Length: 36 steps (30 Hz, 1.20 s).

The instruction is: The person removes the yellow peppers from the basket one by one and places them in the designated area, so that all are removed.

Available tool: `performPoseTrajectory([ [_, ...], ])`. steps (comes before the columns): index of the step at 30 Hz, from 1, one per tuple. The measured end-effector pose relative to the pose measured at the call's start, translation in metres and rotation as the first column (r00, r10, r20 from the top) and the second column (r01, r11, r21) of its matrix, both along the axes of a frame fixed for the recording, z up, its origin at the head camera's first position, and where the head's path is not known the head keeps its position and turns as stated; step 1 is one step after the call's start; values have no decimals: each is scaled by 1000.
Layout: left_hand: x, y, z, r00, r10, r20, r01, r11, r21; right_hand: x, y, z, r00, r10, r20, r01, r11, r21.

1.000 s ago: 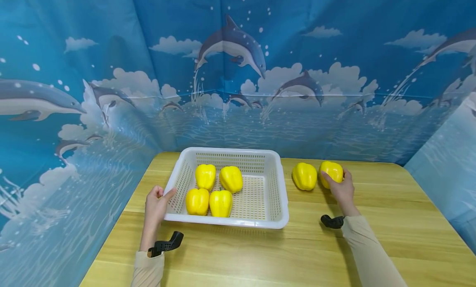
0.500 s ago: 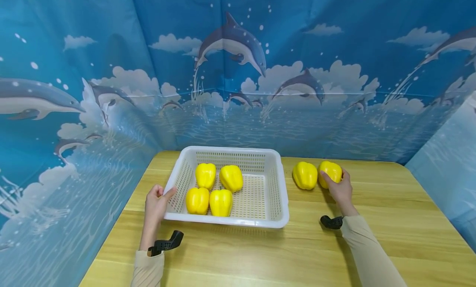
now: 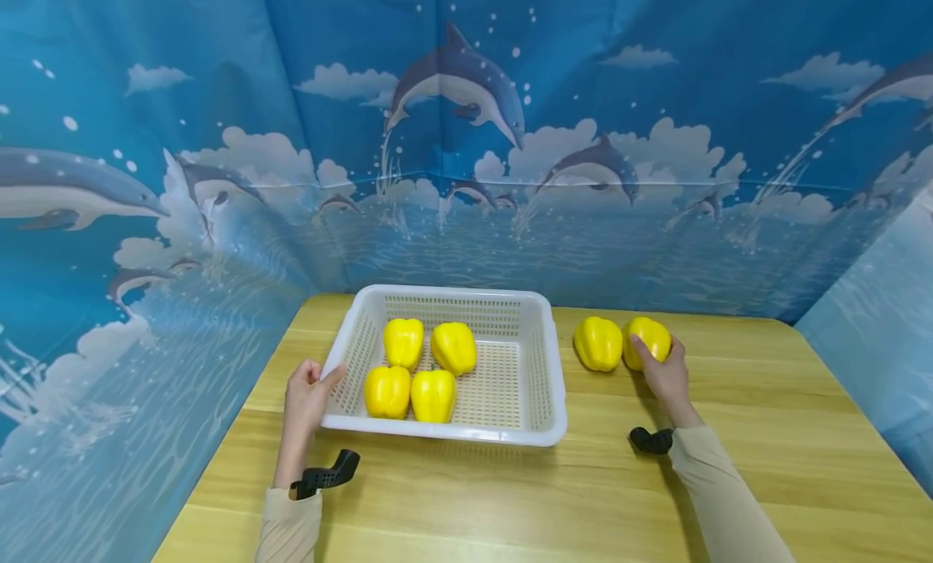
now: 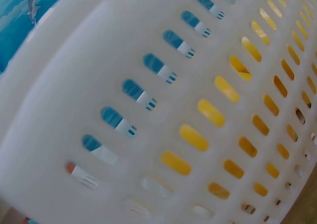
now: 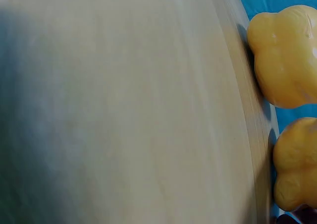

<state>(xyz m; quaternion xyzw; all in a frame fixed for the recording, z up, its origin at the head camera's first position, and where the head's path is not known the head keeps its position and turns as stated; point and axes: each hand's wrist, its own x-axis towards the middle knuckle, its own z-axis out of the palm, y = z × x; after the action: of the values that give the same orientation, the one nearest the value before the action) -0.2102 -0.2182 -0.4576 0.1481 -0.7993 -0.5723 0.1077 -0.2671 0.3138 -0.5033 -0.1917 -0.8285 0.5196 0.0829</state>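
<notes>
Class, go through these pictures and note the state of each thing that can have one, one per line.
White basket: open side up, partly filled.
Four basket peppers: whole, ungripped.
Pepper nearer the basket: whole, on the table, ungripped.
Farther pepper: gripped; whether lifted is unclear.
Left hand: gripping the basket's side rim.
Right hand: gripping the farther pepper.
Backdrop: hanging, creased.

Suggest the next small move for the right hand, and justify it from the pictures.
Perhaps lift the rightmost yellow pepper toward the white basket: the right hand grips it, the left hand holds the basket's left side, and bare space shows inside beside four other peppers.
</notes>
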Motion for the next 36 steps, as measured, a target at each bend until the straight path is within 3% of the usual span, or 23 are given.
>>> performPoseTrajectory([
  [8, -3, 0, 1, 1000, -6, 3, 6, 1000, 9, 3, 3, -2, 1000, 20, -2, -20, 1000, -20],
  [13, -2, 0, 1, 1000, -6, 10, 6, 1000, 9, 10, 0, 6, 997, -29, -73, 27, 999, -28],
  [19, -2, 0, 1, 1000, -2, 17, 2, 1000, 5, 17, -15, 28, 969, -99, -225, 106, 994, 20],
  [25, -1, -1, 1, 1000, 4, 17, -4, 1000, 9, 22, -44, 62, 933, -61, -354, 62, 998, -8],
  [30, -2, -1, 1, 1000, 1, 20, -2, 1000, 14, 29, -75, 90, 904, 20, -427, -18, 1000, 8],
  [33, -2, -1, 1, 1000, -1, 21, 1, 1000, 17, 36, -91, 102, 882, 137, -451, -139, 990, 28],
  [36, -2, -1, 1, 1000, 0, 21, -1, 1000, 18, 41, -105, 110, 844, 278, -458, -273, 959, 78],
])
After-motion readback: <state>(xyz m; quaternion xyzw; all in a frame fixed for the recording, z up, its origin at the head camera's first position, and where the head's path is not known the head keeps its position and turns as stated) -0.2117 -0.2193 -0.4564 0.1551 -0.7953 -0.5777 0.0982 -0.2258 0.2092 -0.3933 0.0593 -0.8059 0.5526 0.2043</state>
